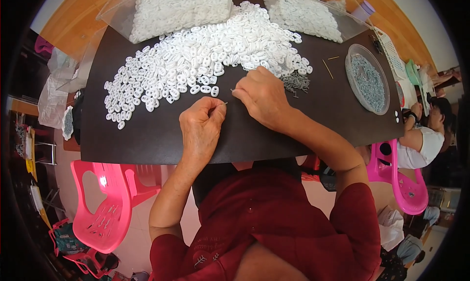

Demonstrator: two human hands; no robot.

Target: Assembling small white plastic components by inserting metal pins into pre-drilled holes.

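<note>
My left hand (199, 127) is closed in a pinch over the dark table. From its fingertips sticks the end of a tiny grey metal piece (225, 103), which looks like a screw. My right hand (264, 96), also pinched, is just beyond and to the right; a small grey screw tip (232, 90) shows at its fingers. The hands do not touch. Past them spreads a big heap of white oval plastic pieces (196, 56) with two holes each. A small pile of grey screws (296, 83) lies beside my right hand, partly hidden by it.
Clear bins of white pieces (183, 11) (306, 16) stand at the far edge. On the right are a round tub of screws (368, 82) and two thin brass-coloured rods (328, 69). Another person (423, 134) sits at right. A pink chair (105, 207) stands left.
</note>
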